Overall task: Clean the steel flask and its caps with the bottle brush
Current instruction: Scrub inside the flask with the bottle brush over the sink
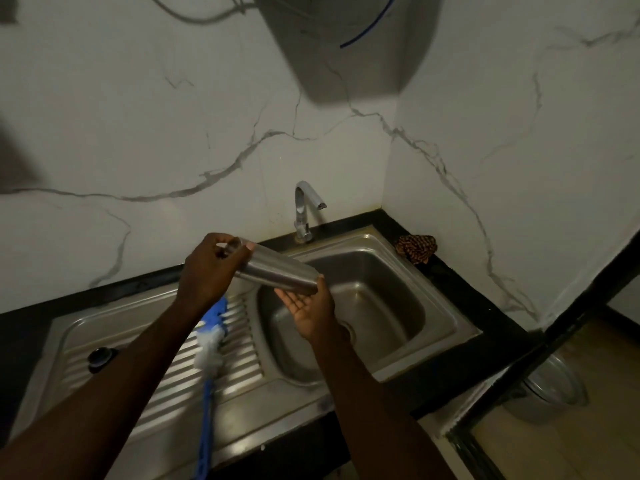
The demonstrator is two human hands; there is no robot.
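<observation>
We hold the flask (277, 271) tilted over the sink (433, 306).
Left hand (211, 268) grips its mouth; right hand (308, 306), spread, supports its base. Brush (211, 341) and cap (98, 356) lie on the drainboard (156, 403); tap (304, 209) behind.

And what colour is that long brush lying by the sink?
Blue handle, white-and-blue bristles: the long bottle brush, in the head view.

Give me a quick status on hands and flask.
Left hand grips steel flask at its mouth. Right hand open under base. Bottle brush on drainboard; nothing blocking.

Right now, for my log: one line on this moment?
left hand grips flask | right hand open under it | brush on drainboard
</observation>
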